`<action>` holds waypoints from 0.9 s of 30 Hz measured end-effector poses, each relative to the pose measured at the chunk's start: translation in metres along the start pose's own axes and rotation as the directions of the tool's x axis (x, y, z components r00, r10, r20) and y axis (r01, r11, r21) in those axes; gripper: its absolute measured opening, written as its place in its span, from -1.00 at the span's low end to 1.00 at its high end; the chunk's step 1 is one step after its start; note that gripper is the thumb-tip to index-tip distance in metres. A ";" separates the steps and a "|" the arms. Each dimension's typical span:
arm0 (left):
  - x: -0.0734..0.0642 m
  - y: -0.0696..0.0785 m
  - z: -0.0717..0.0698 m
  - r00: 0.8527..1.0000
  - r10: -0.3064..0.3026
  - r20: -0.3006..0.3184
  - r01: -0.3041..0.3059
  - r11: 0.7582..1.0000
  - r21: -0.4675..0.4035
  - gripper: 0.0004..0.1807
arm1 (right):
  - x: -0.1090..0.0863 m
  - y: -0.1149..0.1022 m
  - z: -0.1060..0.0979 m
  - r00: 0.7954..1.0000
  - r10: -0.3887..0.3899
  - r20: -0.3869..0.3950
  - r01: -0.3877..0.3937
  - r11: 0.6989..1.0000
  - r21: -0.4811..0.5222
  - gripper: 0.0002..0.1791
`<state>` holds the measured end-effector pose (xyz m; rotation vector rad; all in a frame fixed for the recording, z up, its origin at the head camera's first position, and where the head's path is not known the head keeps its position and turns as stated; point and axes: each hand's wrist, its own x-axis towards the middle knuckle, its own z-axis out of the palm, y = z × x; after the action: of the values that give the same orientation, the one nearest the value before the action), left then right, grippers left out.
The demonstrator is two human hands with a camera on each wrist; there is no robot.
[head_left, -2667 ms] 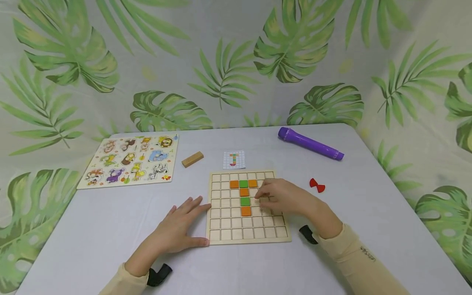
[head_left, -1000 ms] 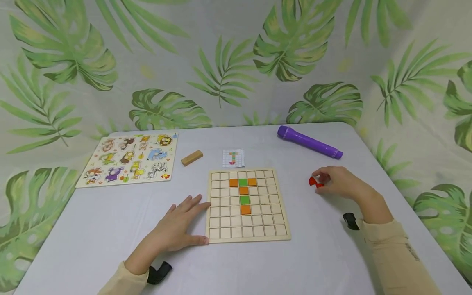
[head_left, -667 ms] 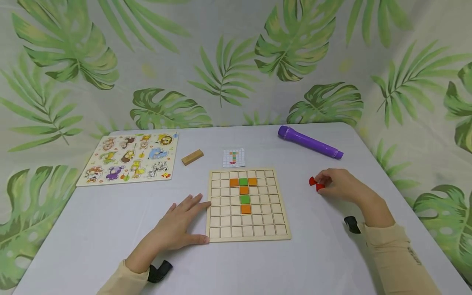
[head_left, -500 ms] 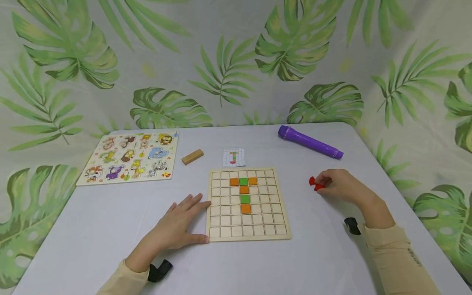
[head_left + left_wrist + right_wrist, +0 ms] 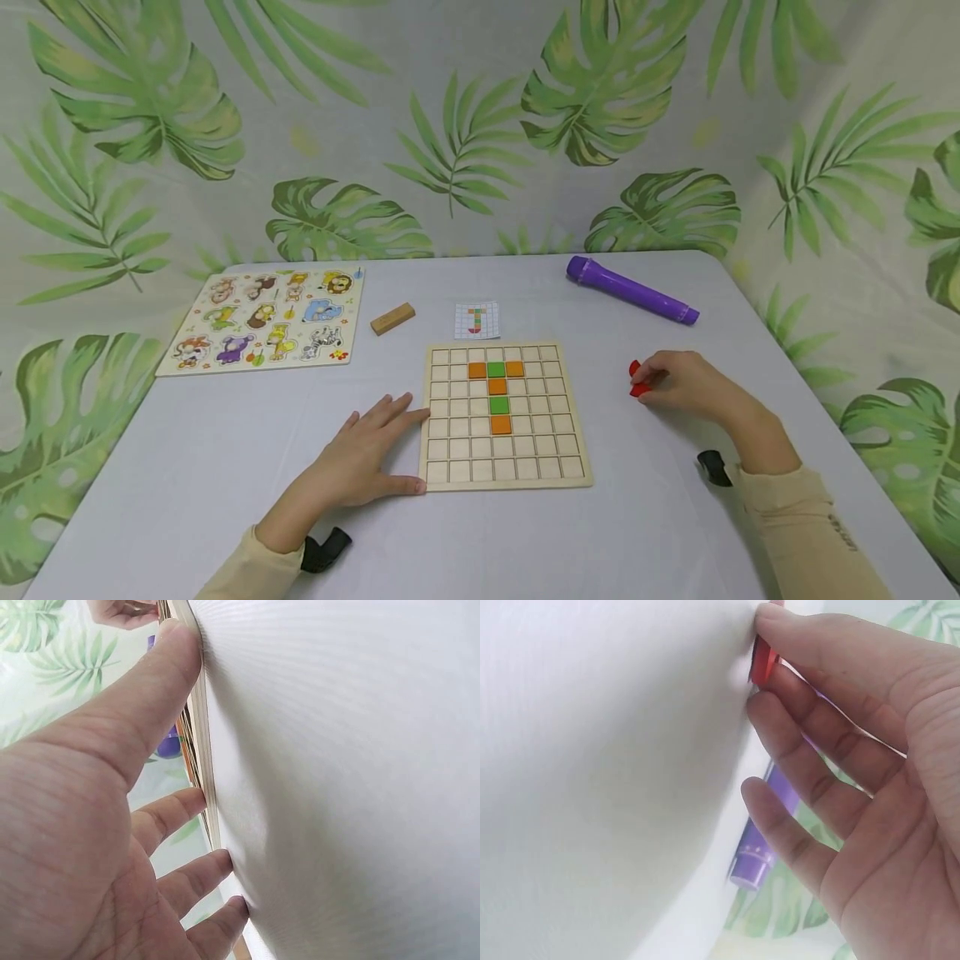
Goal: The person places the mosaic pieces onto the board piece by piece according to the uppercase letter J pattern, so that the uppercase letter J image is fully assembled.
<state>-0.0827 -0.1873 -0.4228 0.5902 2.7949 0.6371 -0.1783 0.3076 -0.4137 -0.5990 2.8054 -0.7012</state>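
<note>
My left hand lies spread on the table, its thumb and fingertips against the left edge of a wooden grid board. Orange and green square tiles form a T shape in the board's cells. To the right of the board, my right hand pinches a red fan-shaped tile between thumb and index finger, low at the tabletop. A second red fan-shaped tile lies just behind it. In the right wrist view, red shows between thumb and index finger, while the other fingers are loosely bent.
Behind the board lies a small pattern card with a coloured figure on a grid. A wooden block and an animal puzzle board are at the back left. A purple toy microphone lies at the back right.
My right hand has gone from above the board out to the red tiles on the right. The nearer red tile has shifted slightly left under its fingers. The left hand stays put.
</note>
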 end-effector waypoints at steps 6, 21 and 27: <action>0.001 -0.002 0.002 1.000 0.005 -0.001 -0.005 1.000 -0.007 0.05 | 0.002 -0.008 0.003 0.999 -0.043 0.001 0.043 0.999 -0.010 -0.76; 0.001 -0.003 0.002 1.000 0.000 -0.004 0.000 1.000 0.002 0.03 | 0.006 -0.022 0.011 0.997 -0.048 0.055 0.048 0.999 -0.011 -0.73; 0.000 -0.002 0.001 1.000 0.000 -0.001 0.000 1.000 0.001 0.04 | 0.008 -0.019 0.012 0.996 -0.075 0.046 0.077 0.996 -0.040 -0.76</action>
<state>-0.0827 -0.1890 -0.4251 0.5896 2.7966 0.6364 -0.1758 0.2834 -0.4156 -0.7232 2.7756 -0.6364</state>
